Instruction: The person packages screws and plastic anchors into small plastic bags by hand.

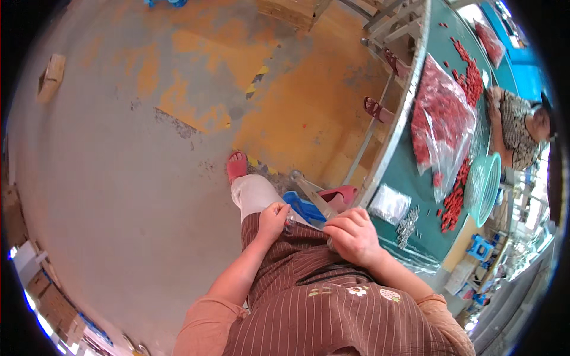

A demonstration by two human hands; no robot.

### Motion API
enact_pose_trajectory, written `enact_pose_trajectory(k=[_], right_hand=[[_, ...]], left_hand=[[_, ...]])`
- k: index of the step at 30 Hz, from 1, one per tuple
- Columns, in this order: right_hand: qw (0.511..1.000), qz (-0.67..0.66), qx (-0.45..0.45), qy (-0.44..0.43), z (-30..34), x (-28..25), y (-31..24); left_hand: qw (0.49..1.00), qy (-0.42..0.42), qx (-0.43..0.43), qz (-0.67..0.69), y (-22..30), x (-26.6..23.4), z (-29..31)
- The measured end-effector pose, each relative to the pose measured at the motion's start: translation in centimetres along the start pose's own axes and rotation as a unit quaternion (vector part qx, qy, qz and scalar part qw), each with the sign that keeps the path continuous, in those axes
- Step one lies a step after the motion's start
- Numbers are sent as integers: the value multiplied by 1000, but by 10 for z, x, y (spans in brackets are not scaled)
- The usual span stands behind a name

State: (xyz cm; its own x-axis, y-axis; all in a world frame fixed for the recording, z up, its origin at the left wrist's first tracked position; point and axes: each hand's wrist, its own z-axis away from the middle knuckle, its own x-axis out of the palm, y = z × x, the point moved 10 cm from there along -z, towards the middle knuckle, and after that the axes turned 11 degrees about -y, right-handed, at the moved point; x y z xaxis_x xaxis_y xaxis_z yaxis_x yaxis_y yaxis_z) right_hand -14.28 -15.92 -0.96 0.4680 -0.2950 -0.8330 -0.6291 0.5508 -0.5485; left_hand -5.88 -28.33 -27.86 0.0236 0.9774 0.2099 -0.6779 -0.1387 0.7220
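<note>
My left hand (273,222) is closed in front of my lap, thumb and fingers pinched together. A small shiny bit shows at its fingertips, too small to name. To its right, my right hand (355,237) is curled shut above the striped brown apron (297,243). Something pale peeks out under its fingers, but what it is stays hidden. Closest to the right hand on the green table (392,172) are a small clear plastic packet (390,203) and a pile of small silver metal parts (407,228).
A large clear bag of red pieces (442,115) lies on the table, with loose red pieces (454,204) and a green basket (488,190) beside it. Across the table sits another person (516,127). A cardboard box (51,77) stands on the floor at far left.
</note>
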Motion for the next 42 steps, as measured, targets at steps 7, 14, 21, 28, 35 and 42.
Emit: enact_pose_trajectory(k=[7,14,21,28,35,42], right_hand=[[996,60,64,-35,-17,17,19],[993,66,86,-37,-14,19,23],[992,48,101,-53,-11,23,32],[990,70,116,-38,-13,12,32],[989,77,128,-14,-8,17,35],[989,77,126,-13,-9,13,36]], left_hand=[[998,-16,-66,3,25,-8,-5],[982,-107,-118,-100,25,-28,-22],[967,0,-189,168,122,-96,-58],[990,9,-112,85,239,-118,-104],[952,-56,-196,227,199,-109,-133],[965,-10,-230,127,155,-117,-150]])
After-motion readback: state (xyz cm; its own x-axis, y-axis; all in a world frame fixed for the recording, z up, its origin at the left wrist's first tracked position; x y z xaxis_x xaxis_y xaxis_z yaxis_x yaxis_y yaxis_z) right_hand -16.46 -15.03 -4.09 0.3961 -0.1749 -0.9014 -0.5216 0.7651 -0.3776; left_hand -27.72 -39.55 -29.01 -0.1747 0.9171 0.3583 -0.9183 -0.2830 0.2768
